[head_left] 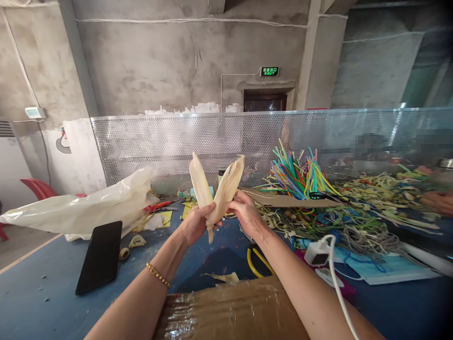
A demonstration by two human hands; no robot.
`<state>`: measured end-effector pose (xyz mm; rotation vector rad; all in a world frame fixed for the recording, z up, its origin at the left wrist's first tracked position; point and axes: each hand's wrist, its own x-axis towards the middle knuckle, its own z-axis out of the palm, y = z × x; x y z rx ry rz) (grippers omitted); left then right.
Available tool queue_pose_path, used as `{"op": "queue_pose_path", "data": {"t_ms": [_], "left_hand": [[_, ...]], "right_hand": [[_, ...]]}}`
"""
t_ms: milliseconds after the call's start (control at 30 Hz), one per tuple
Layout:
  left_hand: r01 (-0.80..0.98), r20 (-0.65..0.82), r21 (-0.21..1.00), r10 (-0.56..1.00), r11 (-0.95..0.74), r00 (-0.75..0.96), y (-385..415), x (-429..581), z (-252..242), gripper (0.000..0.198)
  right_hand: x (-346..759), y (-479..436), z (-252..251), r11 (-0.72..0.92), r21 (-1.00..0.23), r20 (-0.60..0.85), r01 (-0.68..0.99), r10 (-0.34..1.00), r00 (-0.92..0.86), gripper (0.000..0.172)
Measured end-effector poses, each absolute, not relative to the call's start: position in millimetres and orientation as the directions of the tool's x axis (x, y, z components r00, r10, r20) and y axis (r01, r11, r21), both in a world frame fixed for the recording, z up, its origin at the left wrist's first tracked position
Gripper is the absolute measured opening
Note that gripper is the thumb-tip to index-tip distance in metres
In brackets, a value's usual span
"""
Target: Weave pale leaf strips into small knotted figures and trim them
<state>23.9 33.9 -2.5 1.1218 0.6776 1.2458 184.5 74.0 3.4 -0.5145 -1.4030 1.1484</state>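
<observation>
Two pale dried corn husks (228,189) spread apart in a V above the blue table, joined near a twisted lower end. My left hand (196,223) is closed around their lower part, its thumb lying across the front. On the other side, my right hand (247,212) pinches the edge of the right-hand husk between thumb and fingers. Yellow curved handles (255,262) lie below my right wrist, partly hidden by the forearm. A torn scrap of husk (226,277) rests on the table nearer to me, beside a taped cardboard box (230,311).
A black phone-like slab (101,257) and a plastic bag (95,200) lie at left. Coloured fuzzy stems (300,174) stand behind tangled strips (354,222) at right. A white charger (318,252) trails its cable by my right forearm. Another person's hand (439,203) shows far right.
</observation>
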Motion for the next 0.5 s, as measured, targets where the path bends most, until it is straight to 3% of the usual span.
{"op": "queue_pose_path", "data": {"t_ms": [267,500], "left_hand": [[-0.343,0.203,0.934,0.942,-0.104,0.268,35.4,27.4,-9.5,0.04],[-0.193,0.316,0.941,0.925,-0.278,0.209,30.0,34.8,-7.5,0.028]], "right_hand": [[183.5,67.9,5.3,0.361,-0.865,0.47,-0.348,0.825,-0.314,0.019],[183.4,70.6,1.0,0.324,-0.889,0.432,-0.324,0.83,-0.354,0.013]]}}
